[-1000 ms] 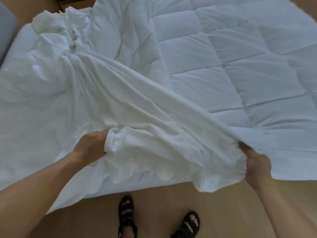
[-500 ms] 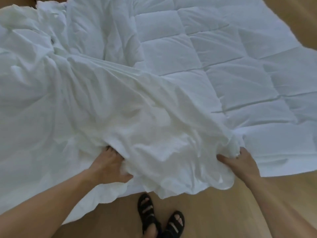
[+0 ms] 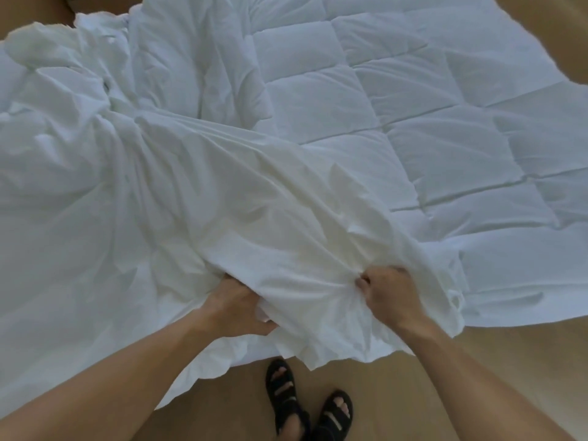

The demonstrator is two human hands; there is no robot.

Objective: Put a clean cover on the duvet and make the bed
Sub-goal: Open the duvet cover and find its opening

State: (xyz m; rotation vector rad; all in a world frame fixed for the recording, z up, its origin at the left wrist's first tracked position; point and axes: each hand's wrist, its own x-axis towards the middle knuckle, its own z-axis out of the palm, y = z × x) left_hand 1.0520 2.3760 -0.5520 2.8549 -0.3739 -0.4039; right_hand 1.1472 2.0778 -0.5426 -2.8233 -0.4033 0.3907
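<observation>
Head view: the left hand [image 3: 237,308] and right hand [image 3: 386,292] had drawn closer together than a second before, each clamped on bunched cover [image 3: 222,202] edge. The cover lay crumpled over the left part of the duvet [image 3: 429,122]. Probably regathering the opening, with most of the duvet still bare.
</observation>
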